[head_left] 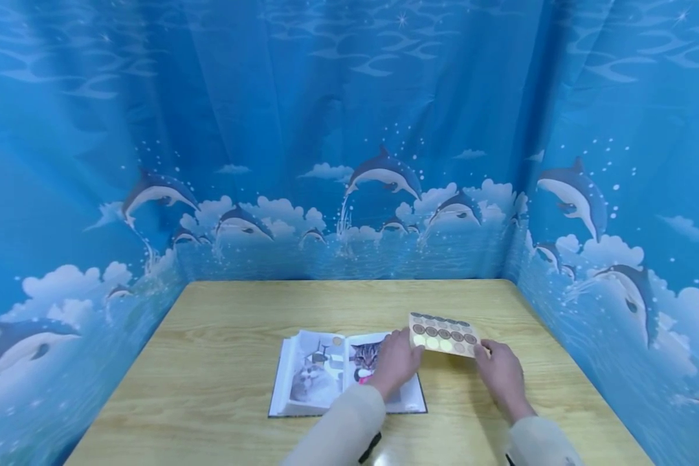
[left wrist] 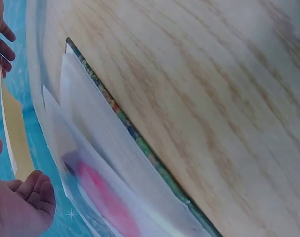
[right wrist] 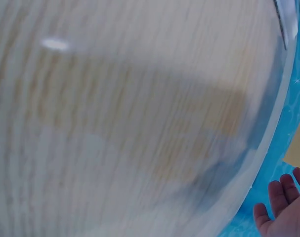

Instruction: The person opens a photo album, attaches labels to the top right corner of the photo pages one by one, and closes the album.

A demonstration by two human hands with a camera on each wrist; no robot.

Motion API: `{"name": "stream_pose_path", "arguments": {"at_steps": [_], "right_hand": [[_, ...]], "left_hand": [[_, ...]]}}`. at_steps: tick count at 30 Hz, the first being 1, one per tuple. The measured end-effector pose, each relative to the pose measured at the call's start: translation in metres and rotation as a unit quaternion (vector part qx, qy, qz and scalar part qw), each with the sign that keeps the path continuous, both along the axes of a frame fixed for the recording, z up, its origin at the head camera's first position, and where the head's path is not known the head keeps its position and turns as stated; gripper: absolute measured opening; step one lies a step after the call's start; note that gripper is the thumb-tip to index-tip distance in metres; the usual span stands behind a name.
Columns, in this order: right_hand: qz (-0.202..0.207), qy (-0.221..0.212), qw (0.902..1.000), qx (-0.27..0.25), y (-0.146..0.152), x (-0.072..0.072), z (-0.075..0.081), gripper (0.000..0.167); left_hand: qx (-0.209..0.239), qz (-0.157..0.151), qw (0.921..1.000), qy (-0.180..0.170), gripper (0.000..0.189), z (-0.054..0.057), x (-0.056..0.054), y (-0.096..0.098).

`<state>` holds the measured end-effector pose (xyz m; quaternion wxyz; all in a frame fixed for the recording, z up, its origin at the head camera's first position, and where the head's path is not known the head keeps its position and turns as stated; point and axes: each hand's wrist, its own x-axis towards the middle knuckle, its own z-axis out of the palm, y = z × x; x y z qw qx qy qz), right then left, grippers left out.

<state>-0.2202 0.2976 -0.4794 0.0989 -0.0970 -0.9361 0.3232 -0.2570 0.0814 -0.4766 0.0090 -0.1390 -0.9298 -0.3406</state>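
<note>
Both hands hold a tan sheet of round stickers [head_left: 444, 334] tilted above the table, its rows of brown and pale circles facing up toward me. My left hand [head_left: 397, 362] pinches its left edge, over the right page of an open picture book [head_left: 410, 396]. At the lower right corner, my right hand [head_left: 502, 374] grips the sheet between thumb and fingers. Cat pictures show on the book's pages, partly covered by my left hand and sleeve. In the left wrist view the sheet's plain yellowish back [left wrist: 17, 136] spans between the two hands.
The book lies on a wood-grain table [head_left: 210, 362] with rounded far corners. A small tan round spot [head_left: 337, 341] shows near the top of the left page. Blue curtains [head_left: 349, 129] printed with dolphins and clouds surround the table at the back and both sides.
</note>
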Motion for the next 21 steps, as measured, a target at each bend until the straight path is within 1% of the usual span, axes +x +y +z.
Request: {"name": "stream_pose_path", "arguments": {"at_steps": [3,6,9,12,13,17,19,20,21], "right_hand": [[-0.006,0.005,0.9998,-0.019,-0.006,-0.001,0.002,0.047],[-0.017,0.004,0.9991,-0.039,-0.011,-0.003,0.004,0.047],[-0.033,0.004,0.9978,-0.058,-0.015,-0.004,0.004,0.046],[-0.044,0.013,0.9966,-0.068,-0.019,-0.005,0.004,0.045],[-0.049,0.013,0.9960,-0.074,-0.020,-0.005,0.004,0.044],[-0.064,0.016,0.9933,-0.095,-0.024,-0.006,0.005,0.043],[-0.071,0.014,0.9916,-0.107,-0.026,-0.006,0.005,0.043],[-0.073,0.016,0.9909,-0.112,-0.027,-0.006,0.006,0.043],[-0.075,0.017,0.9901,-0.118,-0.028,-0.006,0.006,0.043]], "left_hand": [[0.045,0.009,0.9988,-0.016,0.060,0.000,-0.002,-0.003],[0.095,0.017,0.9948,-0.031,0.061,-0.001,-0.003,-0.005],[0.155,0.022,0.9868,-0.039,0.058,-0.002,-0.006,-0.006],[0.203,0.029,0.9775,-0.047,0.054,-0.002,-0.009,-0.007],[0.219,0.032,0.9739,-0.049,0.054,-0.002,-0.009,-0.008],[0.279,0.058,0.9547,-0.085,0.054,-0.001,-0.013,-0.008],[0.310,0.071,0.9422,-0.105,0.054,0.000,-0.014,-0.009],[0.326,0.079,0.9346,-0.119,0.054,0.001,-0.014,-0.009],[0.339,0.081,0.9288,-0.126,0.054,0.002,-0.013,-0.009]]}}
